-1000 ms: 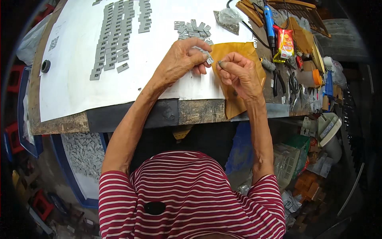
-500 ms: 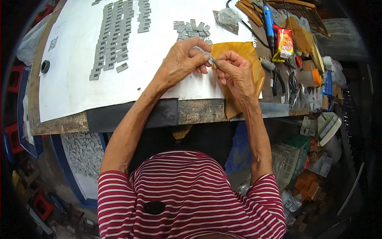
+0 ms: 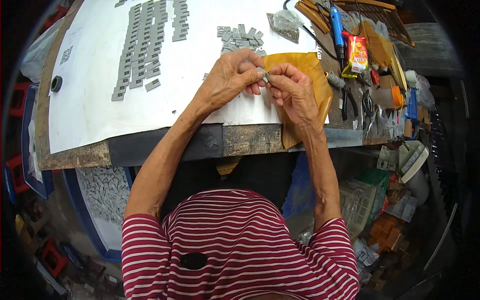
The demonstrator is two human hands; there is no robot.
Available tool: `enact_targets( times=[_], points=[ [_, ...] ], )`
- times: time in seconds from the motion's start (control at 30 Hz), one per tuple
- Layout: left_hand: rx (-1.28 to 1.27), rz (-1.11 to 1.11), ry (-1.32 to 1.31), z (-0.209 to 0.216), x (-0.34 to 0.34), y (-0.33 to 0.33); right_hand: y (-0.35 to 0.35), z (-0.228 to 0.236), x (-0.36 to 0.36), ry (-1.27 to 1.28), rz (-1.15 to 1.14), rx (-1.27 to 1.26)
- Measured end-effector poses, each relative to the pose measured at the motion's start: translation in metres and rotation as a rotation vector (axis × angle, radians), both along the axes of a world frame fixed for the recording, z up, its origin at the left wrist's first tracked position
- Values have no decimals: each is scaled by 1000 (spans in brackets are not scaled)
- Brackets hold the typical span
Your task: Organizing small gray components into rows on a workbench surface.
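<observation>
My left hand (image 3: 234, 75) pinches a small grey part (image 3: 265, 76) between thumb and fingers, above the white sheet (image 3: 195, 100). From the other side my right hand (image 3: 294, 90) is closed at the same part, fingertips touching it; most of it is hidden by my fingers. Beyond my left hand lies a loose heap of small grey rectangular parts (image 3: 242, 37). Further left, similar grey parts (image 3: 141, 45) are laid out in overlapping columns. Under my right hand is a brownish-yellow sheet (image 3: 320, 82) that hangs over the table's front edge.
A clear bag of small bits (image 3: 285, 27) lies at the back. To the right are a blue electric screwdriver (image 3: 338, 30), a red snack packet (image 3: 356, 54), pliers (image 3: 352, 103) and an orange-capped jar (image 3: 389, 98). A black ring (image 3: 56, 83) sits far left; a blue-rimmed tray (image 3: 105, 200) of grey parts stands below.
My fingertips have drawn closer together around the small grey part, which shows less now. My right hand has shifted slightly left. The laid-out parts have not moved.
</observation>
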State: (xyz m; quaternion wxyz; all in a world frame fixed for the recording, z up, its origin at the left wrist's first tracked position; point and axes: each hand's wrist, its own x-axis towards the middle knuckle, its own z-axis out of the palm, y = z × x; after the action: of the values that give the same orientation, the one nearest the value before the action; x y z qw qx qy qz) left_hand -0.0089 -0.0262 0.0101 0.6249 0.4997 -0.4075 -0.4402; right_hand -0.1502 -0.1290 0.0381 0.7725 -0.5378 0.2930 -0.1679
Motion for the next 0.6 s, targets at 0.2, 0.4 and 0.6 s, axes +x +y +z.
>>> enact_targets(
  times=[0.2, 0.4, 0.6],
  points=[
    [14, -13, 11, -2, 0, 0, -1, -2, 0, 10, 26, -40],
    [15, -38, 30, -4, -1, -1, 2, -4, 1, -6, 1, -76],
    [43, -91, 77, -2, -1, 1, 3, 0, 0, 12, -2, -77]
  ],
)
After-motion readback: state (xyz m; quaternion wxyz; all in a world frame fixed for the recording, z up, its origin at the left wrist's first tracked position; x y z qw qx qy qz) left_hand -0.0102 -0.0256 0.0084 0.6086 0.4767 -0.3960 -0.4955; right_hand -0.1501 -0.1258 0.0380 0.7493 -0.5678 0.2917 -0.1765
